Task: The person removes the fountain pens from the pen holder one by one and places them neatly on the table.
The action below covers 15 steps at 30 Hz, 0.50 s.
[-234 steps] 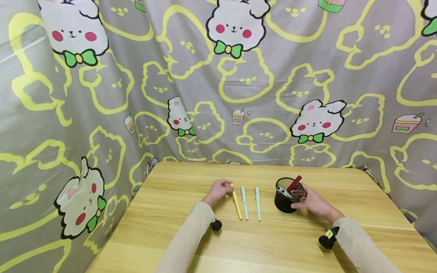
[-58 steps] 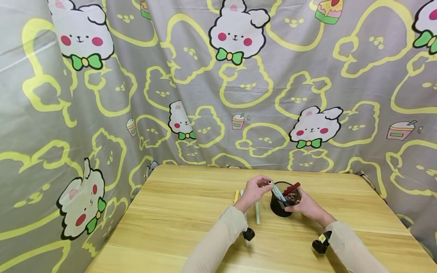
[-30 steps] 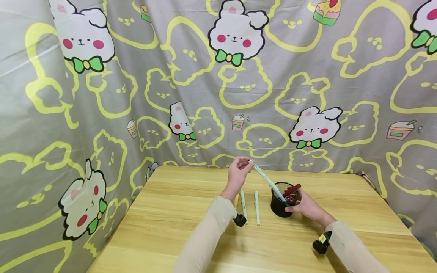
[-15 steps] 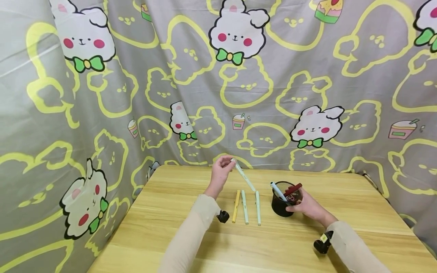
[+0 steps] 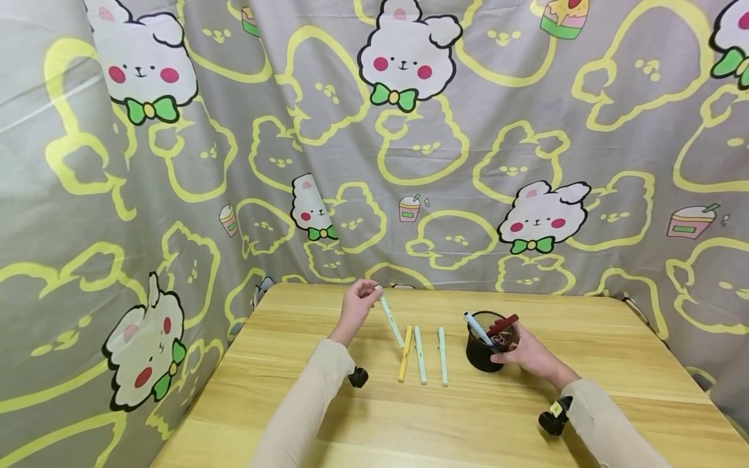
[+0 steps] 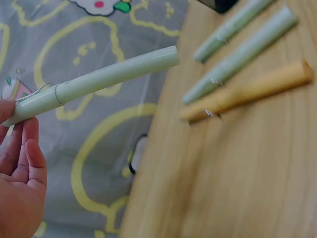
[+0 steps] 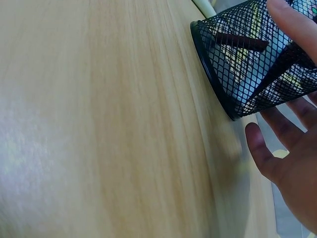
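Note:
My left hand (image 5: 355,305) pinches a pale green pen (image 5: 390,316) by its capped end. The pen slants down to the right, its lower end close to a yellow pen (image 5: 405,354) on the table. Beside that lie two more pale green pens, a nearer one (image 5: 420,356) and one farther right (image 5: 443,357), roughly parallel. My right hand (image 5: 529,352) grips a black mesh pen holder (image 5: 481,356) by its right side, thumb and fingers round the wall in the right wrist view. Inside the holder stand a light blue pen (image 5: 478,328) and a dark red one (image 5: 502,324).
The wooden table (image 5: 468,422) ends at the back against a grey curtain (image 5: 351,149) with cartoon rabbits. Small black cameras hang at the left wrist (image 5: 358,377) and the right wrist (image 5: 552,421).
The left hand has drawn the pale green pen up out of the holder and carried it left, then lowered it beside the yellow pen. The right hand has stayed on the holder.

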### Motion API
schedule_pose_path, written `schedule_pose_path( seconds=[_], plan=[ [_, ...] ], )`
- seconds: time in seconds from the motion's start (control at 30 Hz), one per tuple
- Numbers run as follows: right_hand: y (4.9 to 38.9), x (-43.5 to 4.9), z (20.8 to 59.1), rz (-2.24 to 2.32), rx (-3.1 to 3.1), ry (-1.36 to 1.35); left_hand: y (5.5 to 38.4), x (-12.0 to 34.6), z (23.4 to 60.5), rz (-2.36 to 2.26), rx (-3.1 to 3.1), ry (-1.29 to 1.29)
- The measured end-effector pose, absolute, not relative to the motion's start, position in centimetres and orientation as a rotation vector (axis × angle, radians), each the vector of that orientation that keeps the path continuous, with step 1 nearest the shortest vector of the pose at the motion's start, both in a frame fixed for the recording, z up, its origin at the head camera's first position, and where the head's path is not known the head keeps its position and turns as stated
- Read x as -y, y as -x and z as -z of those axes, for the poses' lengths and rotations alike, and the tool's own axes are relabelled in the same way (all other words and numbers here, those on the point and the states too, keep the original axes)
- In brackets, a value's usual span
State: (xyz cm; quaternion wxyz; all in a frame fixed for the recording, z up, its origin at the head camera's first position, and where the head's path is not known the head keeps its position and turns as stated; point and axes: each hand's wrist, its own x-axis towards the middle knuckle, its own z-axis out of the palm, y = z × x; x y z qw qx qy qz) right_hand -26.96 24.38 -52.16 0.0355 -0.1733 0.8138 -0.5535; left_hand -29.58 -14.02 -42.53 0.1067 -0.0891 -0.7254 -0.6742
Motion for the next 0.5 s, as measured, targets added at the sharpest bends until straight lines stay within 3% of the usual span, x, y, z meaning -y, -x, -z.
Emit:
schedule_pose_path(
  seconds=[0.23,0.5],
  plan=[
    [26.9,-24.3,52.1,1.699,-2.499,0.522,31.5,15.8,46.3,1.988,2.213,0.177],
    [27.0,-24.2,52.1,1.700,-2.502,0.524,31.3,16.6,47.8,1.958,2.348,0.075]
  ],
)
